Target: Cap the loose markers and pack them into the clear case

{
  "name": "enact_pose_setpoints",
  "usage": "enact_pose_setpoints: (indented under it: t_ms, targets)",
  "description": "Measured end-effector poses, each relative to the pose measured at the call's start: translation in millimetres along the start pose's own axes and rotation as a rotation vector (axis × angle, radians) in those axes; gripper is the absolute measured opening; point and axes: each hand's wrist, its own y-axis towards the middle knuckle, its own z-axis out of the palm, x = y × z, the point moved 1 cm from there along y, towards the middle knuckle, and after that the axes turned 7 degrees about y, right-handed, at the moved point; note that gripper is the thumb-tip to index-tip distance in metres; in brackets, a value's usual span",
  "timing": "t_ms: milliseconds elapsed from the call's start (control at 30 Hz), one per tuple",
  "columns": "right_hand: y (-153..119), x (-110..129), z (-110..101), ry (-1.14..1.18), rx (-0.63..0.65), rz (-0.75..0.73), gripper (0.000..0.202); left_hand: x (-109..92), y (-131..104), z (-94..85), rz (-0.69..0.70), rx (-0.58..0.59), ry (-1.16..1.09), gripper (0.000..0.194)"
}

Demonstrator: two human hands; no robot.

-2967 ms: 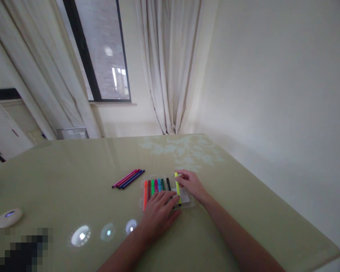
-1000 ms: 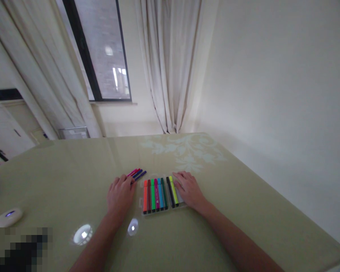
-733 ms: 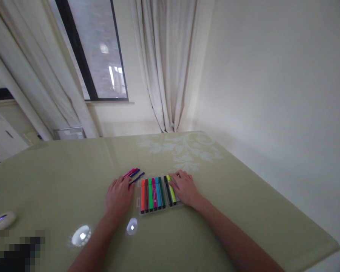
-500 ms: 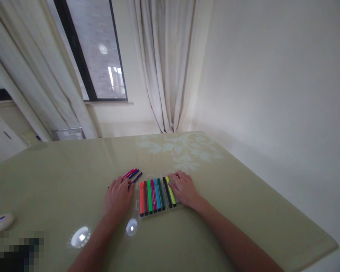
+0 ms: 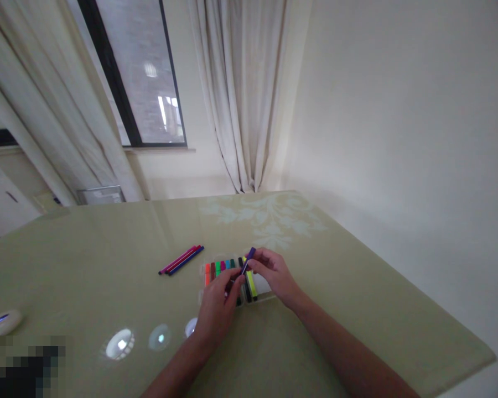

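Note:
A purple marker (image 5: 248, 260) is tilted above the clear marker case (image 5: 266, 297), its lower part pinched in my left hand (image 5: 218, 304). My right hand (image 5: 275, 275) has its thumb and fingertips at the upper part of the same marker. Several coloured markers lie side by side in the case, among them an orange one (image 5: 208, 275) and a yellow one (image 5: 252, 284) near the right. My left hand hides the lower middle of the row. Pink and blue markers (image 5: 181, 260) lie together on the table, left of the case.
The green tabletop (image 5: 95, 254) has a pale leaf pattern at its far edge. A white rounded device (image 5: 2, 323) sits at the far left, above a blurred dark patch. Light reflections show on the near surface. Curtains, a window and a wall stand behind.
My left hand has moved right from the loose markers to over the case, carrying the purple marker. My right hand has lifted slightly from the yellow marker and meets the purple one.

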Motion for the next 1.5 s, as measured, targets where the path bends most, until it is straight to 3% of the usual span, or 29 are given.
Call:
enact_pose_setpoints:
  t_ms: [167,300,400,533,900,1100,1267,1500]
  targets:
    - [5.9,-5.2,-8.5,0.082,-0.119,0.044,0.027,3.2,-6.0,8.1,0.168,0.027,0.116,0.034]
    - [14.6,-11.5,-26.7,0.029,-0.225,0.039,0.034,3.3,-13.9,13.9,0.398,0.039,0.399,0.042]
    - [19.6,-19.0,-40.1,-0.095,-0.19,0.091,0.039,2.3,-17.3,18.8,0.554,0.088,0.568,0.041]
    - [22.4,-27.4,-42.9,-0.277,-0.104,0.112,0.037,3.2,-16.7,23.5,0.647,0.13,0.641,0.038]
    - [21.9,-26.2,-27.2,-0.488,-0.09,0.073,0.034,4.5,-15.8,28.5,0.654,0.125,0.668,0.031]
    - [16.0,-25.2,-19.4,-0.827,0.024,-0.007,0.025,3.6,-16.0,25.9,0.659,0.155,0.643,0.028]
    - [14.0,-25.5,-18.5,-1.019,0.025,-0.071,0.032,3.3,-16.3,25.2,0.66,0.191,0.633,0.031]
    - [17.1,-26.1,-27.0,-1.027,0.043,-0.004,0.031,4.8,-15.2,26.0,0.661,0.2,0.593,0.03]
